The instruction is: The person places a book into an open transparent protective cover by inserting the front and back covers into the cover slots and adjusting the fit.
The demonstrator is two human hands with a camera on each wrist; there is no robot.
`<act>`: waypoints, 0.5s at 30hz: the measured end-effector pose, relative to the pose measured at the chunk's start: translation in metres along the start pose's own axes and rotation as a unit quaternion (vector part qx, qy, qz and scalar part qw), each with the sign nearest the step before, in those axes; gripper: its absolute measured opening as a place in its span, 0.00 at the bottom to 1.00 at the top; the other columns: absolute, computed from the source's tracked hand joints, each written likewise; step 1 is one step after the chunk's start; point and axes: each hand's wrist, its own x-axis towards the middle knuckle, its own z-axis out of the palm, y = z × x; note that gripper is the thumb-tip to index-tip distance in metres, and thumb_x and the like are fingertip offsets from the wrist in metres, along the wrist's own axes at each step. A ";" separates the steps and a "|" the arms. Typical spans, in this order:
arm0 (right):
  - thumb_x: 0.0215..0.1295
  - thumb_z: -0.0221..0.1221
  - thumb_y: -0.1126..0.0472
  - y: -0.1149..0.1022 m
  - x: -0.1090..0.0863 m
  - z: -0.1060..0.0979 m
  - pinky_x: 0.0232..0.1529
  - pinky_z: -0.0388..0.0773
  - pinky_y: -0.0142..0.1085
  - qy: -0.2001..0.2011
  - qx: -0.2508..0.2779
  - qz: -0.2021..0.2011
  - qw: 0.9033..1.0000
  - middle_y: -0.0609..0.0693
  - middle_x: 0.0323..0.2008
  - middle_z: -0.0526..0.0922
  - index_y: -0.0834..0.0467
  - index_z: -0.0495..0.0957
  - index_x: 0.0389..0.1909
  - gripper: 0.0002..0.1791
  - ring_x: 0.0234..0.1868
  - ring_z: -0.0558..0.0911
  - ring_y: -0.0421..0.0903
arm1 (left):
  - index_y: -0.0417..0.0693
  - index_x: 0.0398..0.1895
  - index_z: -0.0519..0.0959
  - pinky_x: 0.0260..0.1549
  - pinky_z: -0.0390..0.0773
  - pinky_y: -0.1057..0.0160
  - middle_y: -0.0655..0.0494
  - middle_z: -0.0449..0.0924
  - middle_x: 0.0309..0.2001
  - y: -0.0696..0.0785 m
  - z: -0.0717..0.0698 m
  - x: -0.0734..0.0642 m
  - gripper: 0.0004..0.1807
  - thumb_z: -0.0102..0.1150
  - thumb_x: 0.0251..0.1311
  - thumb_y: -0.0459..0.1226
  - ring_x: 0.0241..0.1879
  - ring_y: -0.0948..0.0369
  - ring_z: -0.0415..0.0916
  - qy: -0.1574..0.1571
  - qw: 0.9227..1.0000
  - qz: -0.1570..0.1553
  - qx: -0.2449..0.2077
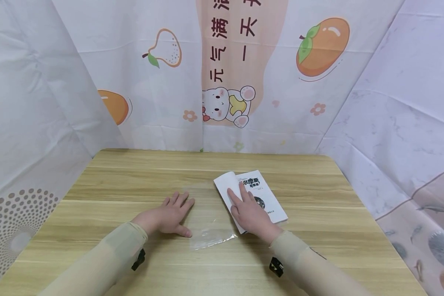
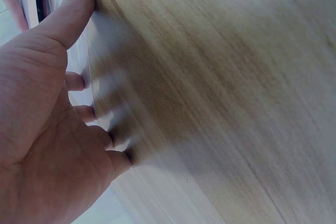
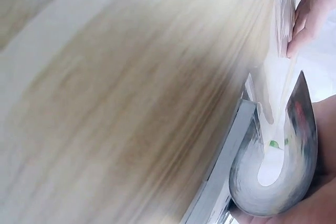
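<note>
A paperback book (image 1: 274, 201) lies tilted on the wooden table, its printed title page facing up. Its front cover (image 1: 226, 184) is turned back to the left, and in the right wrist view the curved cover (image 3: 302, 145) bends round in a U beside the page block (image 3: 226, 156). My right hand (image 1: 249, 209) lies over the fold, fingers stretched across the cover's white inner side and the title page. Left of the book spreads a clear plastic sheet (image 1: 209, 218). My left hand (image 1: 172, 213) rests with spread fingers along its left edge, thumb near the front corner.
The wood-grain table (image 1: 148, 172) reaches back to a printed curtain (image 1: 170, 102) with fruit drawings and lettering. Pale cloth hangs at the left and right sides. A black strap piece (image 1: 276, 266) shows under the right wrist.
</note>
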 end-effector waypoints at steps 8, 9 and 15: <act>0.80 0.49 0.53 -0.002 -0.001 0.001 0.49 0.81 0.63 0.004 -0.016 0.010 1.000 0.67 0.79 0.50 0.52 0.62 0.78 0.29 0.70 0.65 0.75 | 0.38 0.80 0.51 0.72 0.47 0.30 0.32 0.39 0.80 0.001 -0.001 0.000 0.57 0.66 0.60 0.60 0.78 0.31 0.37 -0.002 1.000 0.000 -0.001; 0.80 0.50 0.52 -0.003 -0.001 0.002 0.46 0.82 0.62 0.003 -0.021 0.012 1.000 0.66 0.80 0.50 0.51 0.62 0.79 0.30 0.70 0.65 0.75 | 0.38 0.80 0.51 0.72 0.47 0.30 0.32 0.39 0.80 0.001 -0.001 -0.001 0.57 0.66 0.60 0.60 0.78 0.31 0.37 -0.002 1.000 0.000 -0.001; 0.79 0.51 0.51 -0.003 -0.001 0.005 0.36 0.84 0.57 -0.001 -0.050 0.022 0.999 0.64 0.80 0.49 0.49 0.62 0.79 0.30 0.72 0.65 0.72 | 0.38 0.80 0.51 0.72 0.47 0.30 0.32 0.39 0.80 0.002 -0.002 -0.001 0.57 0.66 0.60 0.60 0.78 0.31 0.36 -0.002 1.000 0.001 -0.001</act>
